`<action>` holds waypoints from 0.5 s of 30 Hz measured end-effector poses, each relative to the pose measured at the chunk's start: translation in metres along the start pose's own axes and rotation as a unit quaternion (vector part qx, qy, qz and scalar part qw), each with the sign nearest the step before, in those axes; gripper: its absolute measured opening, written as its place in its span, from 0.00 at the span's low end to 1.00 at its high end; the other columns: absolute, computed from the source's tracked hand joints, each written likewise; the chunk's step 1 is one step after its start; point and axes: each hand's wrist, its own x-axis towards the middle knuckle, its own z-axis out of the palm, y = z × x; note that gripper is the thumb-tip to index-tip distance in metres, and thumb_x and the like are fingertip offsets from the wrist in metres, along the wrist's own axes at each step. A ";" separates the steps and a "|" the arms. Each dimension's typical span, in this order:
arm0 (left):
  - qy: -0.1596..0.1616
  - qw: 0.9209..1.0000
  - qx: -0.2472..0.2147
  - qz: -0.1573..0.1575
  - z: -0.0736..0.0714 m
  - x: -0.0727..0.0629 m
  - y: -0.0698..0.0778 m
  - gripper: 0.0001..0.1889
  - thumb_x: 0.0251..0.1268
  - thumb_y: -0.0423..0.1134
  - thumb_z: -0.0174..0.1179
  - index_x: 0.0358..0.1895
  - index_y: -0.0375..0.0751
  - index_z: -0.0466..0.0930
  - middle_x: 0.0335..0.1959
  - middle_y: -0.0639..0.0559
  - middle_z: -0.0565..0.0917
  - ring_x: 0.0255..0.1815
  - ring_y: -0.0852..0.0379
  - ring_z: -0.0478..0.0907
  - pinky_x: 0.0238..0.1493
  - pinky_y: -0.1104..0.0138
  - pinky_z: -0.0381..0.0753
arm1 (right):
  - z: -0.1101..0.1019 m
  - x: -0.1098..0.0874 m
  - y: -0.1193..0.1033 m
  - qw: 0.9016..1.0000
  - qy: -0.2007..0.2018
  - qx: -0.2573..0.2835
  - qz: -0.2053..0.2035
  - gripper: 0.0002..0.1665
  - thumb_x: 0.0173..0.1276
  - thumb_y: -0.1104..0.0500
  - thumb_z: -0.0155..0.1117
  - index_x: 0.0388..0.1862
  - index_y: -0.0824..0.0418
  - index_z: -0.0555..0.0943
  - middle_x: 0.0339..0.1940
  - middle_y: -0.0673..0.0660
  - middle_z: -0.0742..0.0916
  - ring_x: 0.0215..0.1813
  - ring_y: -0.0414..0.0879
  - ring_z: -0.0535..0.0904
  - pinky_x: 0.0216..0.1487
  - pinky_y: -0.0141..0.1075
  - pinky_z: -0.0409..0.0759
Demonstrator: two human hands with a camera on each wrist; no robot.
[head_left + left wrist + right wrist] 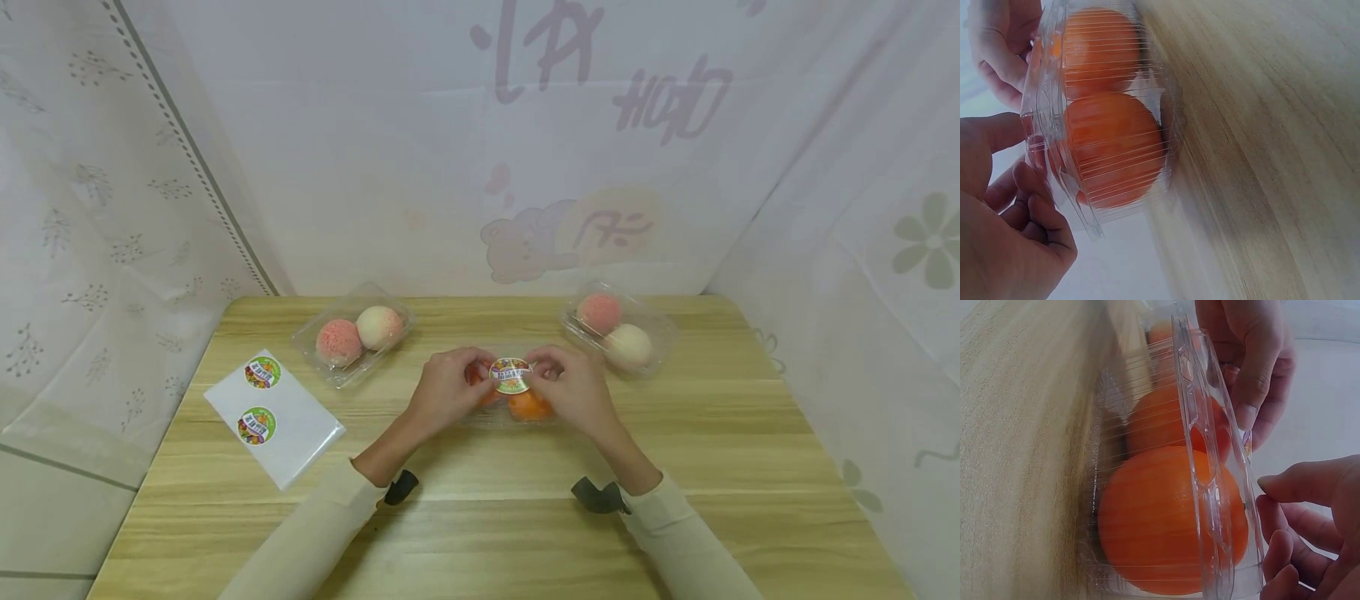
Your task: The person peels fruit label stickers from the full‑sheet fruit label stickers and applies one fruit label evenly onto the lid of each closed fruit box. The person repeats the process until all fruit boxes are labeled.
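A round fruit sticker (511,376) lies between both hands, just over the lid of a clear plastic box (495,422). My left hand (448,385) pinches its left edge, while the right hand (573,387) has thumb and curled fingers at the right edge. Oranges (530,406) fill the box, which sits upright on the table. Seen from the left wrist, the ribbed box wall (1116,112) shows two of them, and the left fingers (1047,225) are curled beside the lid. In the right wrist view the sticker's thin edge (1247,444) is close to the lid.
A white sheet (292,425) with two round stickers (257,425) lies at the left of the wooden table (465,542). Behind are two clear boxes, the left one holding pink and cream peaches (340,342), the right one similar peaches (628,347). Printed curtains (375,167) surround the table.
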 end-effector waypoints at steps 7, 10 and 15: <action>-0.001 1.000 -0.001 -0.006 -0.001 0.000 0.004 0.11 0.65 0.29 0.78 0.49 0.34 0.91 0.31 0.56 0.85 0.29 0.60 0.77 0.32 0.70 0.79 | 0.001 0.000 -0.001 1.000 0.001 -0.011 0.002 0.10 0.65 0.66 0.80 0.45 0.63 0.92 0.29 0.49 0.89 0.30 0.45 0.79 0.31 0.33 0.74; -0.001 1.000 0.001 -0.005 0.000 0.000 0.004 0.12 0.64 0.29 0.79 0.49 0.34 0.91 0.30 0.56 0.85 0.29 0.60 0.76 0.32 0.70 0.78 | 0.002 0.000 0.000 1.000 0.001 -0.016 0.001 0.09 0.65 0.65 0.80 0.45 0.63 0.92 0.29 0.49 0.89 0.30 0.45 0.78 0.31 0.33 0.74; 0.001 1.000 0.011 0.005 0.000 0.000 0.002 0.12 0.65 0.29 0.79 0.49 0.35 0.91 0.30 0.56 0.85 0.29 0.60 0.77 0.31 0.70 0.78 | 0.002 0.000 0.000 1.000 0.001 -0.022 -0.001 0.10 0.65 0.64 0.81 0.45 0.62 0.91 0.28 0.48 0.89 0.30 0.45 0.79 0.31 0.34 0.74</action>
